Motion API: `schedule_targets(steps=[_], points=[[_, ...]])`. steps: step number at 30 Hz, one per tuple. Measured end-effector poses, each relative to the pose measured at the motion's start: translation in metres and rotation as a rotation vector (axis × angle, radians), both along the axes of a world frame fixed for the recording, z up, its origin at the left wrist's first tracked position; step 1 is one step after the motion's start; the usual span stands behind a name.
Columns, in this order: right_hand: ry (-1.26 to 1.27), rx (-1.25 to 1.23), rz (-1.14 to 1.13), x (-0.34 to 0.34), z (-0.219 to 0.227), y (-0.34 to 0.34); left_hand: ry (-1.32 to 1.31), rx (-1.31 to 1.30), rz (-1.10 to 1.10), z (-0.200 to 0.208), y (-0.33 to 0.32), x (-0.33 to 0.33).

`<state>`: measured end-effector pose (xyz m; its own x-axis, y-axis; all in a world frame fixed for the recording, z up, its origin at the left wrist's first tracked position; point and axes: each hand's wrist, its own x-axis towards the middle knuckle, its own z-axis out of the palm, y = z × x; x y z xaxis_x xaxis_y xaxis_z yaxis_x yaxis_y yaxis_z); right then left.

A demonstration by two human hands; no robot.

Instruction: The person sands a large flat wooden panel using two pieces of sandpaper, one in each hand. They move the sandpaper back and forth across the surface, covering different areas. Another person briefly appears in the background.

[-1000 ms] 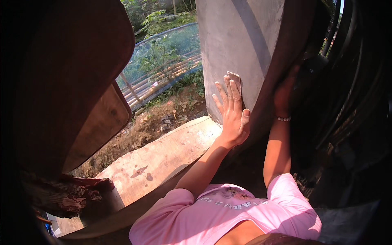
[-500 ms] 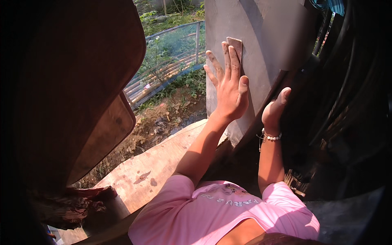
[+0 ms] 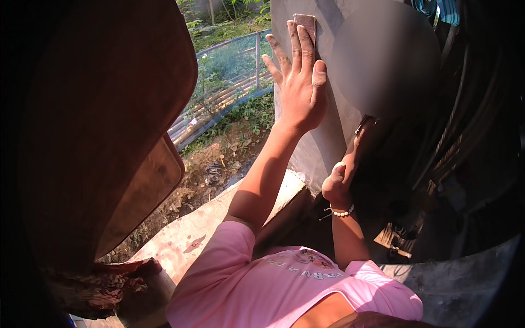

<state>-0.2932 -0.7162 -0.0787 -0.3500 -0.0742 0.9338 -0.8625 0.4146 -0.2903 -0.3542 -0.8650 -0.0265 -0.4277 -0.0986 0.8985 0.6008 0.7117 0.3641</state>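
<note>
My left hand [image 3: 299,82] lies with its fingers stretched out against an upright smooth grey panel [image 3: 310,153]. Under its fingertips is a small brown rectangular piece of sandpaper [image 3: 306,26], pressed flat to the panel near the top of the view. Lower down, by the panel's right edge, is my right hand [image 3: 336,185], with a white beaded bracelet at the wrist. Its thumb points up; its other fingers are hidden, so its grip cannot be made out. A narrow, partly lit strip rises just beyond it, too unclear to name.
A wooden plank [image 3: 180,243] with dark stains lies below the panel. Large brown panels [image 3: 136,186] stand close at left. Outside are a blue net fence [image 3: 235,65], bamboo poles and plants. A blurred patch covers the upper right; cords [image 3: 454,115] hang in the dark beyond.
My left hand has slid up the panel with the sandpaper beneath its fingers. My right hand has moved down and left along the panel's edge. The view has shifted slightly.
</note>
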Motion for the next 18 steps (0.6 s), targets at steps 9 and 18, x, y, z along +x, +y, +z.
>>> schedule_targets(steps=[9,18], points=[[-0.342,-0.352,0.156,-0.067,0.035,0.025,0.005,-0.108,0.06,-0.015,0.03,0.027],[-0.519,-0.372,0.167,-0.044,0.021,0.016,0.011,-0.078,0.083,0.001,0.033,0.036]])
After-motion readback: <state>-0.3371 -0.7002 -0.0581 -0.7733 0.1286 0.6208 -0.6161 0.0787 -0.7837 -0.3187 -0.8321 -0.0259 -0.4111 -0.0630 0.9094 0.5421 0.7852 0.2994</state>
